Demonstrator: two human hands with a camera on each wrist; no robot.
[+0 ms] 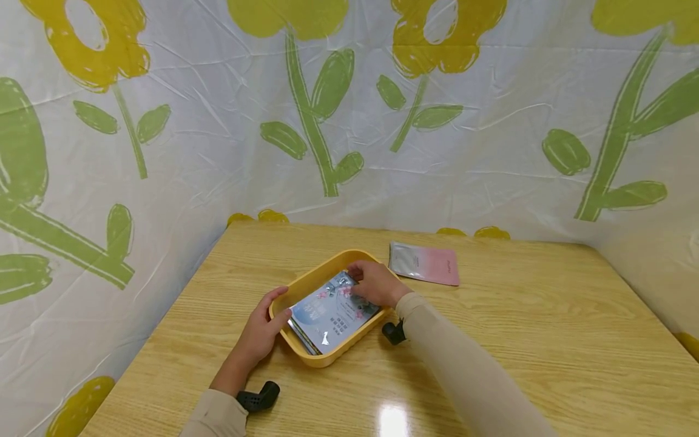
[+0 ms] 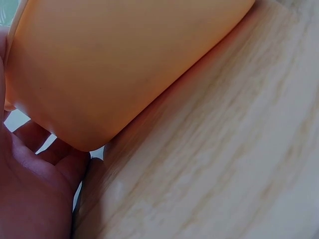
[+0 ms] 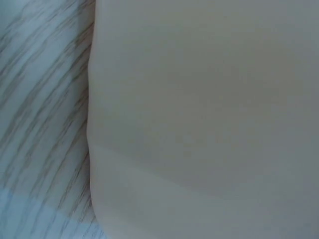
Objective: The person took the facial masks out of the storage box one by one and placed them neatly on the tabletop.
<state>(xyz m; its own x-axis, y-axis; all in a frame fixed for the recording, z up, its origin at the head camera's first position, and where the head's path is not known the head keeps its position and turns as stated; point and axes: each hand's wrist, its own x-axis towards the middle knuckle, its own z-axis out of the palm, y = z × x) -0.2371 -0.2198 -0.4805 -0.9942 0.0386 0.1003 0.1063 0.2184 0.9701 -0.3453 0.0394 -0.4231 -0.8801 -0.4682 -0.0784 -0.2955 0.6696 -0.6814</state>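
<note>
A yellow plastic basket (image 1: 315, 360) stands at an angle on the table, with a small stack of flat packets in it. The top one is a pale blue sheet mask packet (image 1: 322, 315) printed with pink blossoms and dark lettering; edges of others show beneath it. My left hand (image 1: 261, 328) grips the basket's left end, thumb over the rim and fingers along the outside wall. Inside the basket, my right hand (image 1: 377, 284) pinches the far edge of the top packet, its fingers bent and partly hidden. The right wrist view shows only the basket's outer wall (image 3: 199, 109) and the table.
A pink and silver packet (image 1: 425, 263) lies flat on the wood-grain table (image 1: 524, 315), just behind and right of the basket. A white cloth with printed flowers (image 1: 377, 176) hangs behind the table and along both sides.
</note>
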